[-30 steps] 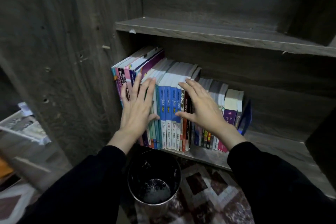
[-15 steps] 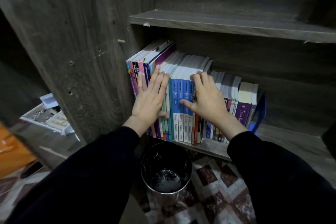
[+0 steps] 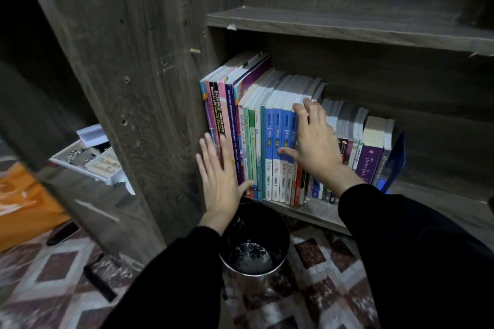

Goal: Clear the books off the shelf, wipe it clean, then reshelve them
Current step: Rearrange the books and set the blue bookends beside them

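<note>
A row of upright books (image 3: 267, 141) fills the left part of a dark wooden shelf (image 3: 320, 212). Tall pink, purple and green ones stand at the left, blue-spined ones in the middle, shorter ones (image 3: 371, 157) at the right. My left hand (image 3: 220, 176) lies flat, fingers spread, against the lower spines of the leftmost books. My right hand (image 3: 314, 141) rests on the blue spines, its fingertips hooked over their top edges and its thumb across the spines. Neither hand has a book lifted out.
A round metal bin (image 3: 254, 243) with a dark liner stands on the patterned floor right below the shelf edge. An upper shelf (image 3: 347, 27) runs above the books. The cabinet's side panel (image 3: 149, 88) is at the left, with a white tray (image 3: 88, 157) and orange bag (image 3: 24, 195) beyond.
My left hand slid down and left, from the middle spines to the leftmost books. My right hand reached higher, fingertips now over the blue books' tops. The view has shifted right.
</note>
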